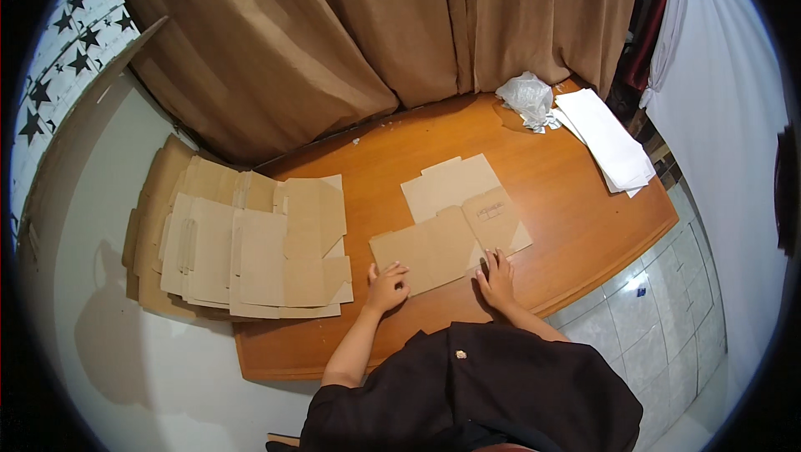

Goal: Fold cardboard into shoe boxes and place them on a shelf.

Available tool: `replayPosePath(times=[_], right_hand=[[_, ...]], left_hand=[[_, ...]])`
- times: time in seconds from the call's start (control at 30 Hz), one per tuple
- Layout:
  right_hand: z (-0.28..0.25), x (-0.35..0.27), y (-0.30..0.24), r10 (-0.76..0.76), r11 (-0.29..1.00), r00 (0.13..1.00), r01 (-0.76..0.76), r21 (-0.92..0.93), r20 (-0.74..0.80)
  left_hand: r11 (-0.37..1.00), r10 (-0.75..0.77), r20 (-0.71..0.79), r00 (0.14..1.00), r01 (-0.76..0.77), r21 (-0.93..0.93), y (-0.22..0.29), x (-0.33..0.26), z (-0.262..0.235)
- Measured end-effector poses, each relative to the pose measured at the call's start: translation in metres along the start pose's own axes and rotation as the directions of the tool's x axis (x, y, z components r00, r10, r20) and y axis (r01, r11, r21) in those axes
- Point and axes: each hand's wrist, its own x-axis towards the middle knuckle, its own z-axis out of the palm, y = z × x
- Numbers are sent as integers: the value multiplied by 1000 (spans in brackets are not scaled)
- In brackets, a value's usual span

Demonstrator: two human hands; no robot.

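Observation:
A flat brown cardboard box blank lies unfolded in front of me on the wooden table, creased into panels. One flap extends toward the far side, and a panel with dark printing is at its right. My left hand rests at the near left corner of the blank, thumb and fingers apart and slightly bent. On the near edge, farther right, my right hand lies with its fingers stretched over the cardboard. Neither hand lifts it.
A large stack of flat cardboard blanks overhangs the table's left end. At the far right are a crumpled clear plastic bag and white paper sheets. Brown curtains hang behind the table; a white cloth hangs at right.

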Motion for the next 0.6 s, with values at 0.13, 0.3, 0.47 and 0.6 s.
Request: replayPosePath(times=[0.13, 0.3, 0.47, 0.6], right_hand=[[3, -5, -6, 97, 994, 995, -98, -56, -25], [-1, 4, -14, 177, 977, 984, -179, -119, -29], [-25, 29, -1, 489, 866, 857, -499, -28, -161], [-35, 43, 16, 499, 865, 866, -500, -47, -24]], left_hand=[[980, -23, -116, 993, 45, 194, 4, -12, -2], [894, -358, -361, 861, 428, 135, 9, -18, 4], [799, -594, -201, 779, 600, -36, 29, -28, 2], [803, -586, -211, 782, 527, -277, 26, -16, 9]])
